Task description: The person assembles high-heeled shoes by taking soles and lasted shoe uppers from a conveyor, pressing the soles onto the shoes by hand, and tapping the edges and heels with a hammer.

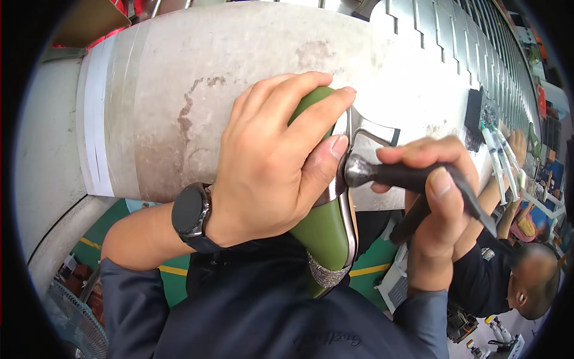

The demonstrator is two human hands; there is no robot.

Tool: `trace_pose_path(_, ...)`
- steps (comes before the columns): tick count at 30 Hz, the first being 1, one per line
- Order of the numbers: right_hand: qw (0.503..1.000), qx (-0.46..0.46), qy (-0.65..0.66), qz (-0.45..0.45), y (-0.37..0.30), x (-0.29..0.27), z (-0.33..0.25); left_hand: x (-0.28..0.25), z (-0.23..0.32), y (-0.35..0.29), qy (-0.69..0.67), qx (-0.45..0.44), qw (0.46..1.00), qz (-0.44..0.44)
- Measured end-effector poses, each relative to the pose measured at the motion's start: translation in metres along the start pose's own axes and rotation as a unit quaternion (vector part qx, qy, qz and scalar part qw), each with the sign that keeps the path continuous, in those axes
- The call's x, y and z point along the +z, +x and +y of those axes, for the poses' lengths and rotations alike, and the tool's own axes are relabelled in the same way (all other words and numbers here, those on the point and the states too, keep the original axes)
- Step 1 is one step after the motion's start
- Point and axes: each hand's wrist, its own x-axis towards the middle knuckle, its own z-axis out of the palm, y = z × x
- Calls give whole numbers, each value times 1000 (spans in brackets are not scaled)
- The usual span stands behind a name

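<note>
A green shoe (329, 230) with a silvery sole edge and a glittering band near its lower end lies between my body and the worn table edge. My left hand (269, 143) wraps over the shoe, its thumb near the sole edge. In my right hand (439, 197) is a shoemaker's hammer (388, 174), gripped close to its dark head. The hammer's round steel face is at the sole edge beside my left thumb; whether it touches I cannot tell. A shiny frame-like piece (373, 130) sticks out beyond the sole.
The pale, stained table (161, 78) curves across the view. Syringes (499, 158) and a dark block (474, 113) are at its right. Metal slats (442, 36) run along the far right. A co-worker (496, 269) sits at right; a fan (75, 317) stands lower left.
</note>
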Motion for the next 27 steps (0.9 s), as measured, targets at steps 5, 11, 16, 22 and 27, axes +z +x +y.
trace_pose_path(5, 982, 67, -158, -74, 37, 3, -32, 3, 0, 1, 5, 7, 1000, 15)
trace_pose_path(11, 993, 86, -48, -61, 20, -11, -16, 5, -1, 0, 12, 13, 1000, 25)
trace_pose_path(16, 996, 67, 21, -55, -2, -22, 8, 7, -1, -3, 5, 14, 999, 34)
trace_pose_path(22, 994, 58, -19, -94, 8, -23, -2, 9, 1, -1, 8, 14, 999, 38)
trace_pose_path(27, 980, 51, -139, -130, 16, -18, -17, 10, 3, -2, 16, 9, 999, 36)
